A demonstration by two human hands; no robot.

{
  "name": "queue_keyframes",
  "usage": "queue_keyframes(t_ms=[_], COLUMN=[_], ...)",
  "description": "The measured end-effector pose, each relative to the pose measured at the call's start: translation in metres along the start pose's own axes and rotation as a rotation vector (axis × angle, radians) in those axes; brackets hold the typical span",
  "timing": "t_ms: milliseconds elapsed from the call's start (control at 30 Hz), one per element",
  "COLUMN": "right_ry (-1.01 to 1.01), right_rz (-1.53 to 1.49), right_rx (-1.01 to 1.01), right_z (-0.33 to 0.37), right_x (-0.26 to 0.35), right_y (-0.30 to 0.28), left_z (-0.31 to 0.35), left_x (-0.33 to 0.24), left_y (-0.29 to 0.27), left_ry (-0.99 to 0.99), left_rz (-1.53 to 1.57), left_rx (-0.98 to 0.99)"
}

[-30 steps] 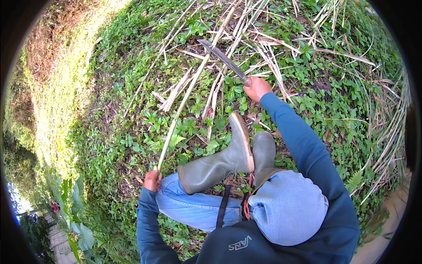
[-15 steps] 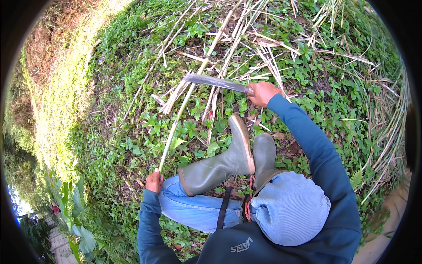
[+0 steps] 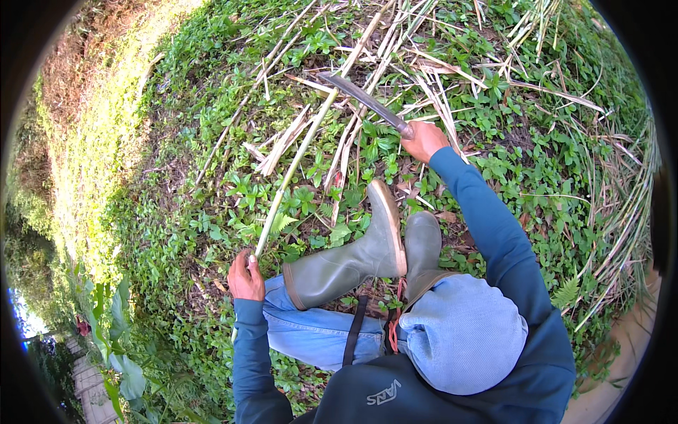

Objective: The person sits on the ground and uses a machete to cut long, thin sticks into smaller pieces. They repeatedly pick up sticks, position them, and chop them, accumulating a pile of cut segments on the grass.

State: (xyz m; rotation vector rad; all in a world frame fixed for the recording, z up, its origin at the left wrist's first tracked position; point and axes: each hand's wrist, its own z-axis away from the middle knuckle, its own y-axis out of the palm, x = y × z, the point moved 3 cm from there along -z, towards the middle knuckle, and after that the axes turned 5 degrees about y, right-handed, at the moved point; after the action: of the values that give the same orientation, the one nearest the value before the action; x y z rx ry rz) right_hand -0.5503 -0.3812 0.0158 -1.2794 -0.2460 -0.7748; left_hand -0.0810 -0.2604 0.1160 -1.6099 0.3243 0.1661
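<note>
My left hand [image 3: 246,275] is closed around the near part of a long pale green stalk [image 3: 288,178], beside my left knee. From there the stalk slants away to the far middle of the view, and a short bit of it shows behind my left wrist. In my right hand [image 3: 427,141] is the handle of a long-bladed knife, a machete [image 3: 371,102] with a dark, worn blade. Its blade lies across the stalk near the tip end; whether it touches cannot be told.
My green rubber boots [image 3: 346,265] rest on leafy ground plants. Dry split stalks [image 3: 286,145] lie scattered beyond them. More cut stalks [image 3: 533,28] lie at the far right, with a heap of long grassy stems [image 3: 628,226] along the right side. Large leaves [image 3: 128,374] stand at lower left.
The machete blade has moved farther away along the stalk and is now tilted more steeply. My left hand has shifted its grip, and some stalk now shows behind that wrist.
</note>
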Motion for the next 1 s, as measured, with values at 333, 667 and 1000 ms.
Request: queue_keyframes(t_ms=[333, 667, 1000], right_ry=[-0.220, -0.309, -0.116], right_rz=[0.244, 0.282, -0.026], right_rx=[0.025, 0.046, -0.058], right_z=[0.018, 0.034, 0.018], right_x=[0.026, 0.035, 0.033], right_y=[-0.008, -0.030, -0.050], left_z=[-0.086, -0.010, -0.033], left_x=[-0.059, 0.057, 0.067], left_y=[0.048, 0.007, 0.031], left_ry=[-0.140, -0.139, -0.153], left_rz=[-0.047, 0.211, 0.631], left_rx=[-0.051, -0.229, -0.006])
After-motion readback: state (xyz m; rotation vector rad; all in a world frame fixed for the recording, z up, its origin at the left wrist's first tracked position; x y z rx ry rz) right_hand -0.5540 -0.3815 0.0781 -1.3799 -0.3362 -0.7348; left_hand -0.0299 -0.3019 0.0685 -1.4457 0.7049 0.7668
